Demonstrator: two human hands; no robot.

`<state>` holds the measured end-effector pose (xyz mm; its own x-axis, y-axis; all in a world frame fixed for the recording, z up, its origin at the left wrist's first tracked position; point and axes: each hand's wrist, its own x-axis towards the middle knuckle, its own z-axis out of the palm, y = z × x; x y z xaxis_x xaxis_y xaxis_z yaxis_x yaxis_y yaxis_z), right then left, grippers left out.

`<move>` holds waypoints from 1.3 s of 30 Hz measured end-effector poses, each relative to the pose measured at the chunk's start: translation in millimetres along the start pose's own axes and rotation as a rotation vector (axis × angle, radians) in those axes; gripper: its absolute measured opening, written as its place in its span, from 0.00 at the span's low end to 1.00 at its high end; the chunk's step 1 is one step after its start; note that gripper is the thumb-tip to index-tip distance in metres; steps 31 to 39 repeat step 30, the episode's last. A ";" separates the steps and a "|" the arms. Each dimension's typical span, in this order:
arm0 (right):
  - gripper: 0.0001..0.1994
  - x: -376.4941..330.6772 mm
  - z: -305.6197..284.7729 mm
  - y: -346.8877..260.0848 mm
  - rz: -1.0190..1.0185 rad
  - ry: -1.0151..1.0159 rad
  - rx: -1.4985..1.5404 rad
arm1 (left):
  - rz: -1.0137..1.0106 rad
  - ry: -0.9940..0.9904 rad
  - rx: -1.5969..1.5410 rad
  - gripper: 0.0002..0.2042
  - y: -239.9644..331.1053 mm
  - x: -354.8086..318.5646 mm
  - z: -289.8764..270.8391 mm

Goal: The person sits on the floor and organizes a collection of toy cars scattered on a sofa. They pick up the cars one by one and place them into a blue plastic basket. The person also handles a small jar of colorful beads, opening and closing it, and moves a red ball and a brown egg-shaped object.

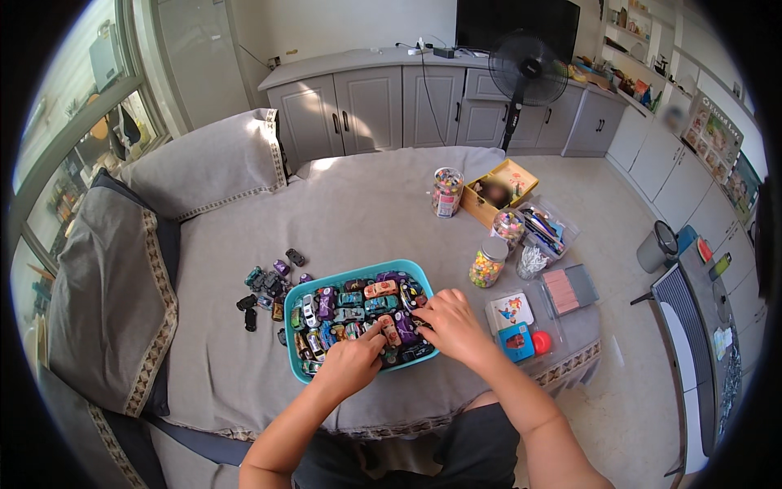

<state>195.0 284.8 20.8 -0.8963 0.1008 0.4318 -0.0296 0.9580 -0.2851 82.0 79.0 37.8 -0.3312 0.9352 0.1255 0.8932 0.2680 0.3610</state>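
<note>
A turquoise plastic bin (399, 265) in front of me is filled with toy cars in rows, in purple, teal, white, orange and black. Over its near edge reaches my left hand (352, 359), fingers closed at a pale orange toy car (389, 329). My right hand (453, 323) comes over the bin's right side, its fingers bent down around a dark toy car partly hidden beneath them. Left of the bin, a loose pile of toy cars (265, 281) lies on the grey cloth, with a black car (296, 257) at its far end.
Right of the bin stand jars of coloured beads (487, 262), a taller tub (447, 193), a yellow box (521, 175), a clear box of pens (544, 228) and a red ball (542, 342). A sofa (106, 285) borders the left. A black fan (528, 69) stands beyond.
</note>
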 end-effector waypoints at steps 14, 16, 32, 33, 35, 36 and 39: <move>0.07 -0.7 18.5 -4.0 0.091 0.086 0.020 | 0.045 0.021 -0.022 0.12 -4.7 0.2 3.4; 0.06 0.4 20.9 -4.3 0.104 0.092 0.005 | 0.041 0.017 -0.031 0.13 -4.2 0.8 4.5; 0.07 2.9 33.9 -5.6 0.153 0.107 -0.093 | 0.061 0.047 -0.027 0.17 -5.7 -1.2 5.2; 0.07 2.9 33.9 -5.6 0.153 0.107 -0.093 | 0.061 0.047 -0.027 0.17 -5.7 -1.2 5.2; 0.07 2.9 33.9 -5.6 0.153 0.107 -0.093 | 0.061 0.047 -0.027 0.17 -5.7 -1.2 5.2; 0.07 2.9 33.9 -5.6 0.153 0.107 -0.093 | 0.061 0.047 -0.027 0.17 -5.7 -1.2 5.2; 0.07 2.9 33.9 -5.6 0.153 0.107 -0.093 | 0.061 0.047 -0.027 0.17 -5.7 -1.2 5.2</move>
